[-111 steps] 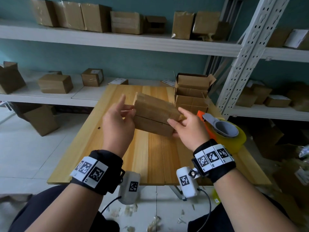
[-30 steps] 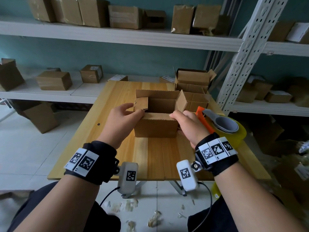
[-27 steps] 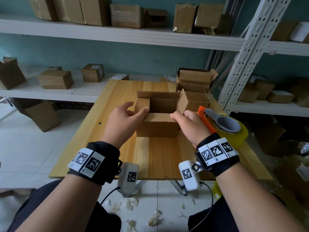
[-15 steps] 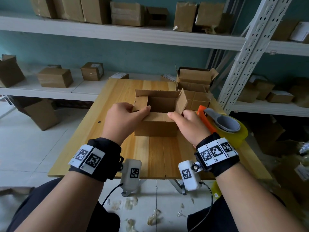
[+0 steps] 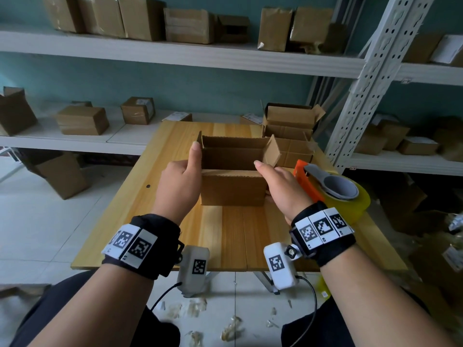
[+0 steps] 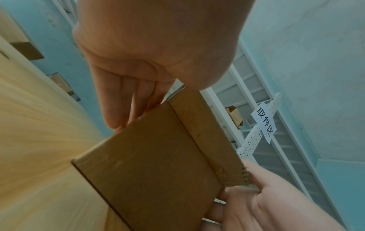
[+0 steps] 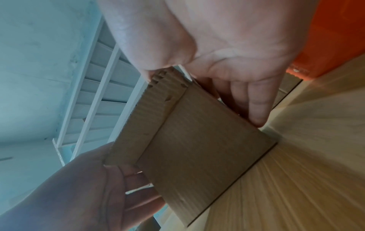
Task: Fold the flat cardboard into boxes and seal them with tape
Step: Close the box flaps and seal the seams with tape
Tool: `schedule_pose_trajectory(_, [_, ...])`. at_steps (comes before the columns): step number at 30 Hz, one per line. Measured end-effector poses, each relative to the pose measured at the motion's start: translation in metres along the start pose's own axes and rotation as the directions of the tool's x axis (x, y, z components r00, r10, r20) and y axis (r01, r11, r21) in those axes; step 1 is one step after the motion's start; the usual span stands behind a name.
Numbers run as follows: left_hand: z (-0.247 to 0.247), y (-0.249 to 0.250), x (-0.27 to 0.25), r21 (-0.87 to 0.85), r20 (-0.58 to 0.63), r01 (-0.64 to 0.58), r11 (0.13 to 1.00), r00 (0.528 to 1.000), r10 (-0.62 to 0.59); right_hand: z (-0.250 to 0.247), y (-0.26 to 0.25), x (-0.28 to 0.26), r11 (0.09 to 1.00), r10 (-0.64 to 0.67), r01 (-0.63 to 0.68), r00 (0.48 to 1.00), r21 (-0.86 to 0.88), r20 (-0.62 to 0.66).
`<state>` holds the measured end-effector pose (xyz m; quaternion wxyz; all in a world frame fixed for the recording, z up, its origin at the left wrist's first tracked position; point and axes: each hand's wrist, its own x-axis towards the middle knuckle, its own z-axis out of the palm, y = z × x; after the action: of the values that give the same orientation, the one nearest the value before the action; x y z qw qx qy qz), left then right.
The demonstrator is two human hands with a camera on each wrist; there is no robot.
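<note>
The cardboard box [image 5: 233,189] stood open-topped on the wooden tabletop [image 5: 235,236], slightly far of its middle, with its near long flap folded inward and roughly level over the opening, its far flap upright and its two end flaps standing, the right one splayed outward. The left hand [image 5: 179,182] gripped the left end of the box, its thumb up along the left end flap and its fingers laid against the outside of that end, as the left wrist view showed. The right hand [image 5: 281,186] gripped the right end likewise, thumb over the near right corner of the folded flap and fingers down the side wall. Judging from this, the step in hand was closing the top flaps, with sealing not yet begun. To do it well, the end flaps would best go down first and flat, each pressed at its crease rather than its tip so the board bends cleanly; then the two long flaps should meet edge to edge along the middle without overlap or gap, and one hand should hold that seam shut while the other reaches for tape. The walls should be kept square, since squeezing the ends could skew the box. Just right of the right hand lay the orange tape dispenser [image 5: 308,181] with its yellowish roll [image 5: 360,204]. Farther back on the right stood other open cardboard boxes [image 5: 290,128], and shelves [image 5: 175,55] beyond held more.
</note>
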<state>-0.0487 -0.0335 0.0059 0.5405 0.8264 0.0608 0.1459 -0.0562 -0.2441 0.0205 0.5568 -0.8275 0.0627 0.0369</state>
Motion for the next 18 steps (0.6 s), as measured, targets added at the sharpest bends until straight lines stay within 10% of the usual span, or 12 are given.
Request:
schedule_pose_trajectory(5, [0.001,0.005,0.0,-0.335,0.186,0.215,0.917,0.97,-0.159,-0.001,-0.005,-0.004,0.99,0.024,-0.024,1.0,0.142,0.0])
schedule_pose_trajectory(9, [-0.015,-0.002,0.013,-0.671,0.334,0.472,0.572,0.881,-0.335,-0.009,-0.006,0.006,0.879,0.016,0.002,0.999,0.477,-0.034])
schedule_pose_trajectory(13, [-0.031,-0.003,0.021,-0.796,0.358,0.481,0.367,0.863,-0.356,-0.023,-0.003,0.011,0.676,0.055,0.021,0.995,0.736,-0.078])
schedule_pose_trajectory(18, [-0.039,-0.006,0.024,-0.819,0.343,0.47,0.327,0.86,-0.377,-0.035,0.002,0.019,0.507,0.108,-0.043,0.994,0.861,-0.015])
